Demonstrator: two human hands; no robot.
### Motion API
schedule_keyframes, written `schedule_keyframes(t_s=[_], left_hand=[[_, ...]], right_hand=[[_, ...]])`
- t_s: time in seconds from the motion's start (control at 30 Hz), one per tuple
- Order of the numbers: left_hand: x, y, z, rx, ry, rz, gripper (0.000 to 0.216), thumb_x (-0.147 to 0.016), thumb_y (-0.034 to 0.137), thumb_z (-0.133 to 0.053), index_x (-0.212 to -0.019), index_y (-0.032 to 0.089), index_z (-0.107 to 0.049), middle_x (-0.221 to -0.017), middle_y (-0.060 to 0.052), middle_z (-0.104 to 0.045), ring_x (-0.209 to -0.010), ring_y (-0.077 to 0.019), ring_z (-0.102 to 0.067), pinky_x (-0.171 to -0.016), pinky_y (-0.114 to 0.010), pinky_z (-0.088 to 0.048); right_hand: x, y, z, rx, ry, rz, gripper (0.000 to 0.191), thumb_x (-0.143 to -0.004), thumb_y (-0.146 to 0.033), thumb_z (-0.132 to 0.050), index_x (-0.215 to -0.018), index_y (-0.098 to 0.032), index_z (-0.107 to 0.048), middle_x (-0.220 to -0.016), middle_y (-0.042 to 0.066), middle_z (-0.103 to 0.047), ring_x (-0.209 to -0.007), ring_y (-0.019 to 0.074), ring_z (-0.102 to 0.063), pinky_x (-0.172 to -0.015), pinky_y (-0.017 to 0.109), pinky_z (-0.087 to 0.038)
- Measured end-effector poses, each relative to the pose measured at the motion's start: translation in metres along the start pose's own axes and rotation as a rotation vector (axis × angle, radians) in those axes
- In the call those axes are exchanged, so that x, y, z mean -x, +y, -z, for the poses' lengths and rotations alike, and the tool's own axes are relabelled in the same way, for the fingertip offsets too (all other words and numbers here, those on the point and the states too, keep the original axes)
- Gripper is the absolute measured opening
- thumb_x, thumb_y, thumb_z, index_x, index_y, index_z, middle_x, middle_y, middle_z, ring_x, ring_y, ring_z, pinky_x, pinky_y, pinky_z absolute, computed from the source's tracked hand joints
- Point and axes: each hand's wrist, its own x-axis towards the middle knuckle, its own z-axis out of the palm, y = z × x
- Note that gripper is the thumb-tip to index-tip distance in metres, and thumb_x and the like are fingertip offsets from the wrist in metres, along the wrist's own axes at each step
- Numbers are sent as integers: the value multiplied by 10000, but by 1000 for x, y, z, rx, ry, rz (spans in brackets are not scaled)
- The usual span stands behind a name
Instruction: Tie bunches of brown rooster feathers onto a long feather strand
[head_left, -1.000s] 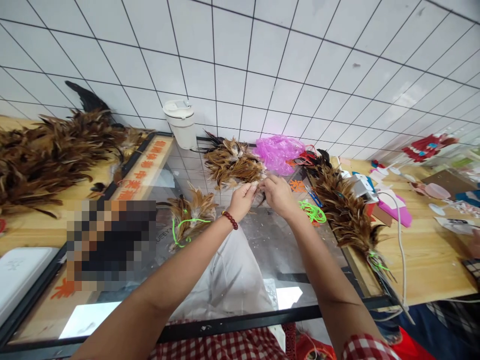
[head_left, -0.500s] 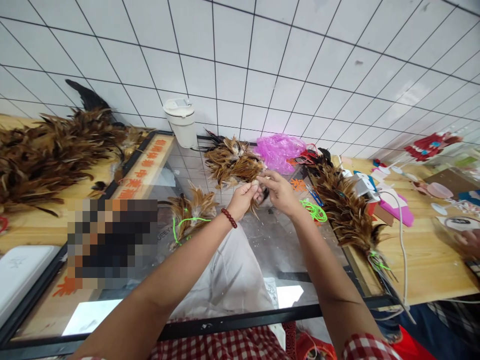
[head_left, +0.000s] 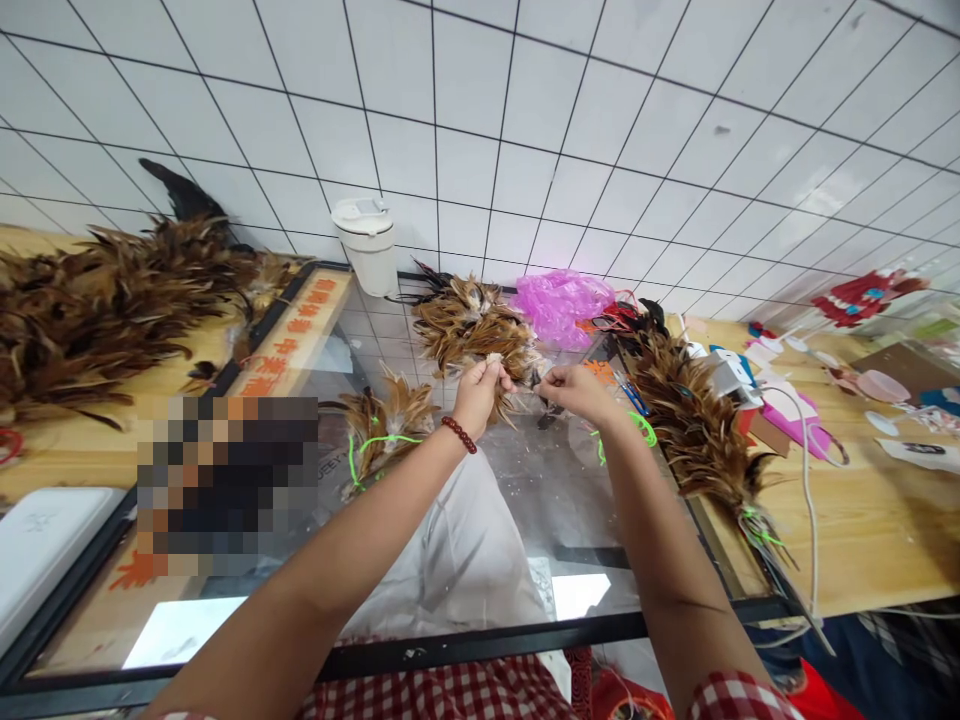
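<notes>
My left hand [head_left: 480, 395], with a dark red bead bracelet [head_left: 459, 435] at its wrist, is closed over the glass tabletop. Thumb and fingers pinch brown feathers [head_left: 504, 408], whose tips hang below the fist; a pale bit shows above the thumb. My right hand [head_left: 576, 392] is a short way to the right, fingertips pinched together. What they hold, if anything, is too small to make out. Just behind the hands lies a pile of brown feathers [head_left: 469, 320]. A smaller feather bunch [head_left: 390, 410] with bright green cord [head_left: 390, 438] lies left of my left wrist.
A white lidded cup [head_left: 367, 250] and a pink plastic bag [head_left: 562, 300] stand near the tiled wall. A long feather bundle [head_left: 690, 400] lies at right, beside blue scissors [head_left: 636, 398]. More feathers [head_left: 112, 300] cover the left table. A white cable [head_left: 806, 500] runs down the right side.
My hands have drawn apart; my right hand moved slightly right and its fingers came together. The left hand stays closed. A person's hand at the far right has left view.
</notes>
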Motion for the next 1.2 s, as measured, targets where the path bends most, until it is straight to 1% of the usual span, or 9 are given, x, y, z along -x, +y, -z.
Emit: schedule_keyframes(t_s=[0.07,0.17,0.27,0.4,0.5,0.6,0.73,0.93,1.2], left_hand=[[1,1,-1,13,-13,33,318,-808,422,-629,-668,153,-533,-607,-1,-595,-600,-113,-584,-678,-265,-467],[2,0,-1,0,-31,10,312,-767,407,-680,-648,142,-565,-688,-16,-633,-689,-113,-594,-721,-247,-463],[2,0,-2,28,-59,-2,288,-749,383,-702,-648,138,-588,-699,-9,-627,-702,-108,-583,-705,-232,-455],[1,2,-1,154,-51,118,272,-735,370,-715,-678,144,-576,-675,-3,-610,-617,-97,-559,-615,-233,-447],[0,5,0,188,-37,146,266,-732,353,-720,-676,144,-566,-631,10,-582,-578,-82,-536,-606,-225,-439],[0,3,0,138,-35,93,252,-730,335,-720,-657,139,-579,-618,13,-584,-593,-76,-536,-640,-217,-442],[1,-1,-1,76,-96,52,267,-733,368,-708,-667,138,-589,-621,8,-600,-605,-88,-551,-644,-224,-449],[4,1,-2,66,-105,104,292,-743,399,-697,-702,140,-569,-570,21,-573,-523,-79,-511,-562,-219,-419],[9,4,-2,-17,-301,96,330,-772,432,-669,-682,131,-567,-559,12,-540,-546,-87,-519,-605,-230,-419]], right_hand=[[3,-5,3,-147,18,66,270,-737,-418,-600,-685,-153,-608,-572,-33,-510,-526,91,-411,-517,221,-306],[6,-14,-2,-232,1,141,289,-726,-435,-614,-691,-148,-607,-582,-34,-511,-528,85,-401,-509,215,-303],[8,-22,-12,-200,-24,168,258,-735,-403,-618,-678,-151,-618,-587,-27,-540,-530,85,-424,-516,214,-318],[10,-25,-17,-72,28,195,252,-744,-413,-645,-693,-167,-660,-587,-19,-579,-523,92,-452,-513,218,-323],[9,-23,-16,-87,104,194,282,-744,-459,-660,-748,-178,-677,-627,-11,-616,-537,102,-479,-530,227,-359],[3,-21,-18,-330,166,200,311,-734,-477,-667,-821,-178,-654,-723,14,-662,-615,129,-562,-603,255,-440],[-3,-20,-22,-591,67,232,322,-725,-486,-674,-760,-171,-615,-709,29,-664,-696,158,-618,-711,301,-488],[-2,-19,-21,-474,68,353,238,-819,-412,-595,-761,-184,-558,-682,11,-638,-647,141,-596,-677,291,-468],[3,-22,-17,-138,311,466,142,-844,-291,-545,-755,-191,-595,-757,30,-577,-751,164,-552,-728,303,-452]])
